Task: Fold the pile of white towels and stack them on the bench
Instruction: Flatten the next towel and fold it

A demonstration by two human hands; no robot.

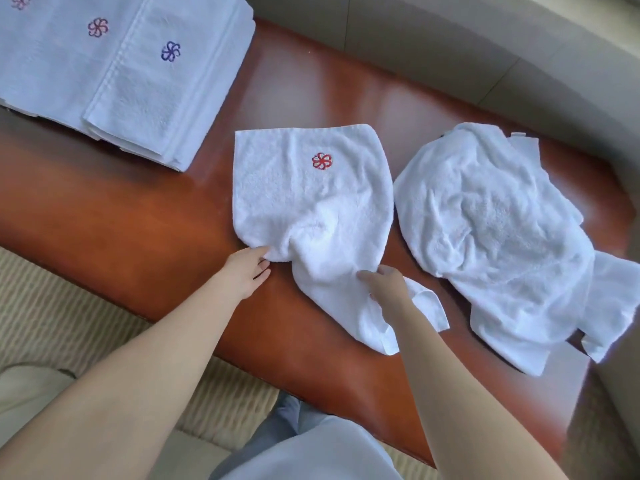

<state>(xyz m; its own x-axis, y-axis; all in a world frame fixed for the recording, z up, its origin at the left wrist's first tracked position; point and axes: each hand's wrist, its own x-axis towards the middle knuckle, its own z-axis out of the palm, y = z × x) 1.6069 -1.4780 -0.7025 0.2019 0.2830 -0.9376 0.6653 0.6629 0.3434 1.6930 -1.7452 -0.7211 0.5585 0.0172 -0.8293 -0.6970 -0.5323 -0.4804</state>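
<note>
A white towel with a red flower emblem (311, 202) lies partly spread in the middle of the brown wooden bench (138, 220). Its near end is bunched and twisted. My left hand (244, 271) touches the towel's near left edge, its fingers tucked into the bunched cloth. My right hand (384, 282) grips the twisted near part of the same towel. A crumpled pile of white towels (495, 237) sits on the bench to the right. A stack of folded white towels (114, 71) with flower emblems rests at the bench's far left.
Beige carpet (69, 313) runs along the bench's near side. A pale tiled floor (450, 46) lies beyond the far side. My legs in grey cloth (304, 452) are at the bottom. The pile's loose ends hang over the right edge.
</note>
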